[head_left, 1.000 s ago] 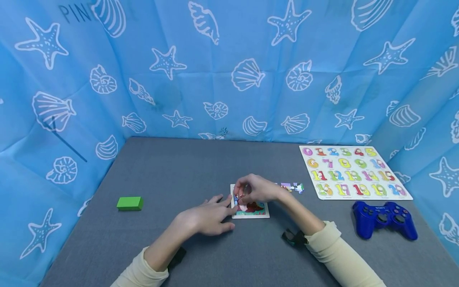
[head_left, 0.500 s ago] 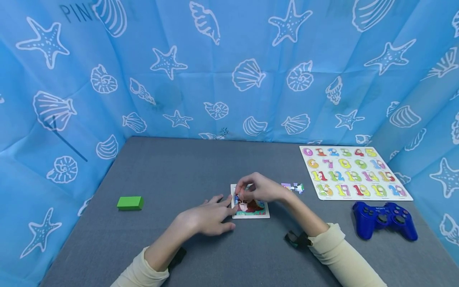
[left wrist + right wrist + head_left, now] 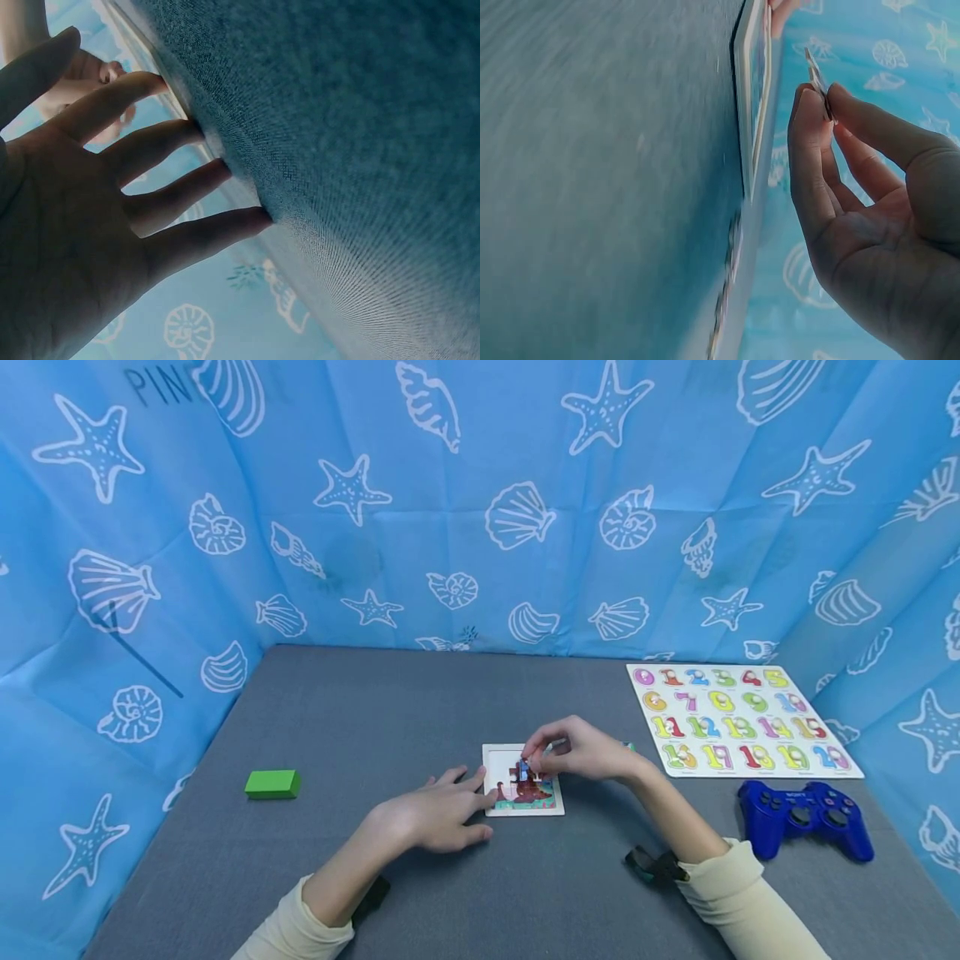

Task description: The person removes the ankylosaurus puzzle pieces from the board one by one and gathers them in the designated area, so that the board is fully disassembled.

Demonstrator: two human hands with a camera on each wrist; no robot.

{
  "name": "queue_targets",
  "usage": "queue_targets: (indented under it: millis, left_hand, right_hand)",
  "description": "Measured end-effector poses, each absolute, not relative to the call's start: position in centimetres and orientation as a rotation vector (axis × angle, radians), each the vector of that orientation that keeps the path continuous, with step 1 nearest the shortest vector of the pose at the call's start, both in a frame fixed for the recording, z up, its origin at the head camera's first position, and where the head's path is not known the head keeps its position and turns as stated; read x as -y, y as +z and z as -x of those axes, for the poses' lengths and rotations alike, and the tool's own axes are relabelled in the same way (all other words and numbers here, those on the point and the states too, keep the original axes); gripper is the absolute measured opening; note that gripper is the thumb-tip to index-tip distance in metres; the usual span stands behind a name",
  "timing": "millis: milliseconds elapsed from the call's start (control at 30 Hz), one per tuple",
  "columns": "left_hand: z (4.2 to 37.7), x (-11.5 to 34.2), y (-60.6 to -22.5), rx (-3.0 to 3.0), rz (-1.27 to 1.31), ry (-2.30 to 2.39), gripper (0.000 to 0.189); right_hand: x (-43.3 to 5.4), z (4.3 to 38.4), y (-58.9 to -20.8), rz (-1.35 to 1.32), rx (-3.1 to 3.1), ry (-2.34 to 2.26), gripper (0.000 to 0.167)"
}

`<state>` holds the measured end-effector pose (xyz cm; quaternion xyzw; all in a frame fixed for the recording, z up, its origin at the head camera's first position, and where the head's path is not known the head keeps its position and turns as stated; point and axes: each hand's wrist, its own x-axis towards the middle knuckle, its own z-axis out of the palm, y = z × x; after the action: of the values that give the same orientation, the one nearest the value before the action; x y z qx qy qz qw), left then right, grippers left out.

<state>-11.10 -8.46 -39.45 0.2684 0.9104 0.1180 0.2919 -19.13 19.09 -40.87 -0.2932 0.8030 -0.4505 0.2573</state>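
A small square jigsaw puzzle board [image 3: 496, 760] with a pale frame lies flat mid-table. Brown and green pieces fill its lower part, while the upper left is bare. My left hand [image 3: 442, 814] rests at the board's left edge with its fingers spread and fairly straight; in the left wrist view the fingertips [image 3: 259, 217] reach the board's edge and the cloth. Between thumb and fingers, my right hand [image 3: 581, 752] pinches a puzzle piece [image 3: 820, 88], held tilted above the board's right half. Loose pieces [image 3: 724, 292] lie on the table beyond the board, mostly hidden by the right hand in the head view.
A number peg board [image 3: 742, 718] lies at the back right, with a blue game controller [image 3: 806, 818] in front of it. On the left sits a green block [image 3: 272, 785]. A blue shell-patterned curtain [image 3: 450, 527] surrounds the grey table [image 3: 360, 710].
My right hand has moved right from the board's upper left, a puzzle piece now showing in its fingers. The board's upper left has come into view. My left hand has stayed in place.
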Motion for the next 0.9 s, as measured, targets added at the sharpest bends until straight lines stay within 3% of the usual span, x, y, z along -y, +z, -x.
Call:
queue_targets:
  millis: [500, 900]
  left_hand:
    - [10.9, 8.5, -39.5, -2.436, -0.721, 0.315, 0.061]
    - [10.9, 8.5, -39.5, -2.439, -0.729, 0.309, 0.061]
  right_hand:
    - [-24.6, 18.8, -40.6, 0.634, -2.242, -1.256, 0.023]
    - [-25.4, 18.7, -41.5, 0.643, -2.216, -1.232, 0.023]
